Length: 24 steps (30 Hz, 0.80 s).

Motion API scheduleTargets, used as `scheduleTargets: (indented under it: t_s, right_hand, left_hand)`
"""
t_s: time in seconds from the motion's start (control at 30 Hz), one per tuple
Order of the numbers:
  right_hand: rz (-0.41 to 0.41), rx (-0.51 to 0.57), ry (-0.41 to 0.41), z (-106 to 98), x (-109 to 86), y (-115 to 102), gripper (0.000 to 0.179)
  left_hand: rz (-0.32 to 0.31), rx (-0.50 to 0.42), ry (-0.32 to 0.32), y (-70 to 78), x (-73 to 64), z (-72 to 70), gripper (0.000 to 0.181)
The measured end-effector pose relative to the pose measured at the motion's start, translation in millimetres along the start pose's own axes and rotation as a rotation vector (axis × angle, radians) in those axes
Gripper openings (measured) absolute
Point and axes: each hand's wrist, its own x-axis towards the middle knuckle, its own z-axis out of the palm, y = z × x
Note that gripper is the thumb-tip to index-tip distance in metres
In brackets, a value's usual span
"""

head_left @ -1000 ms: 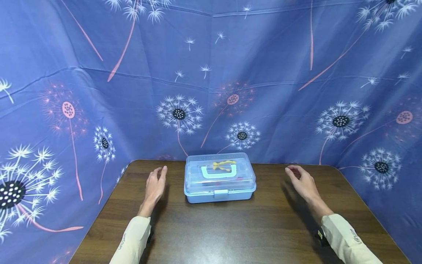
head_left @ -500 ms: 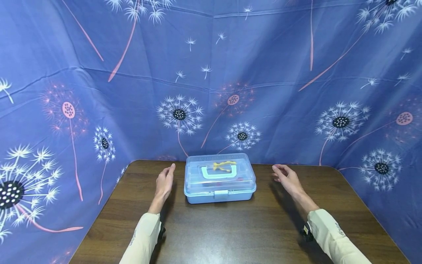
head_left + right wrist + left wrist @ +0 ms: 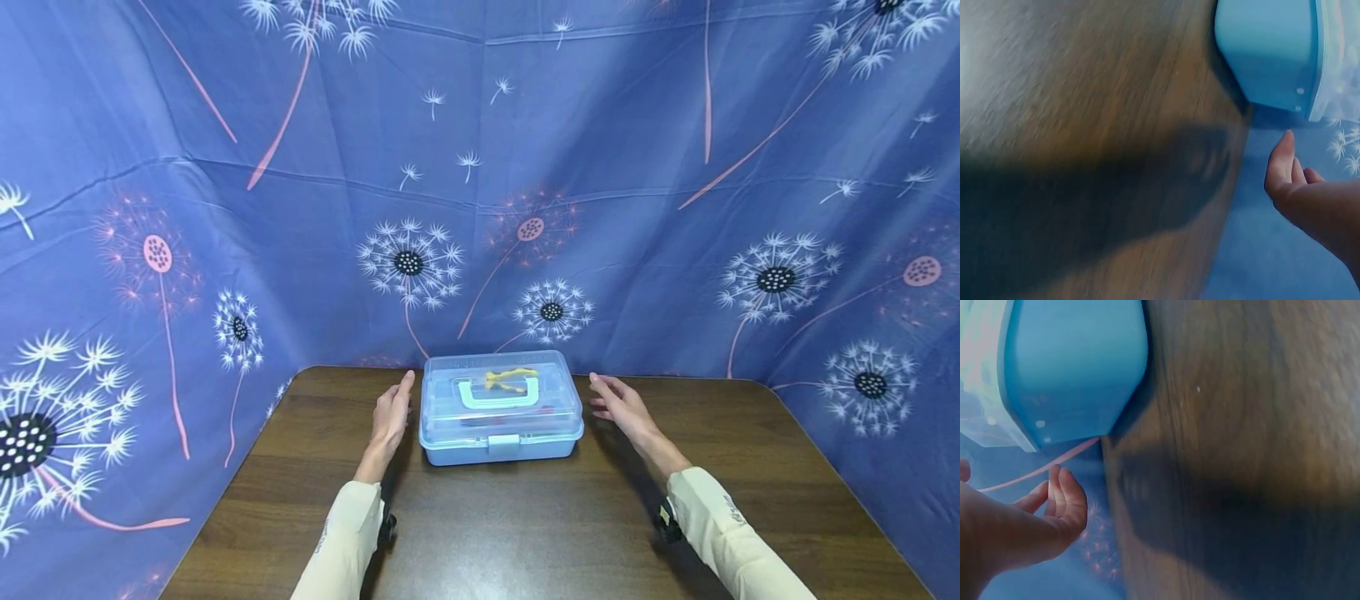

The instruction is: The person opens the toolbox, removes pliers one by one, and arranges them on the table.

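Observation:
A blue plastic storage box [image 3: 457,452] with a clear lid and a pale carrying handle [image 3: 501,400] stands closed at the back middle of the table. A white latch [image 3: 503,445] sits on its front. Something yellow [image 3: 510,377] shows at the lid, and red bits appear inside, too blurred to identify. My left hand [image 3: 392,414] hovers just left of the box, fingers relaxed and holding nothing. On the other side, my right hand [image 3: 624,408] is a little apart from the box, its fingers loosely bent around nothing. Both wrist views show the box's blue end walls [image 3: 1079,369] untouched.
The brown wooden table [image 3: 480,533] carries the box close to its back edge. Behind and at both sides hangs a blue cloth [image 3: 645,275] printed with dandelions. Each sleeve has a dark device at the wrist.
Both hands have moved inward toward the box, the left one rightward and the right one leftward. The box stays in place with its lid down.

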Motion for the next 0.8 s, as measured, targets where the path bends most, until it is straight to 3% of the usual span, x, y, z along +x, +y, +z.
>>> scheduleTargets:
  t_s: [0.2, 0.3, 0.43, 0.8]
  right_hand:
    - [0.063, 0.029, -0.093, 13.2, 5.4, -6.5, 0.086]
    - [0.094, 0.040, -0.125, 19.6, 7.3, -8.5, 0.087]
    - [0.089, 0.034, -0.171, 24.2, 8.1, -9.6, 0.088]
    - [0.058, 0.059, -0.173, 20.8, 11.3, -11.5, 0.075]
  left_hand:
    - [-0.040, -0.071, 0.007, 0.6, -0.2, 9.1, 0.072]
    - [-0.055, -0.088, 0.013, 1.6, -0.4, 11.7, 0.077]
    - [-0.051, -0.117, -0.012, 2.7, -0.7, 14.6, 0.073]
    - [-0.043, -0.181, -0.056, 3.7, -2.0, 15.8, 0.067]
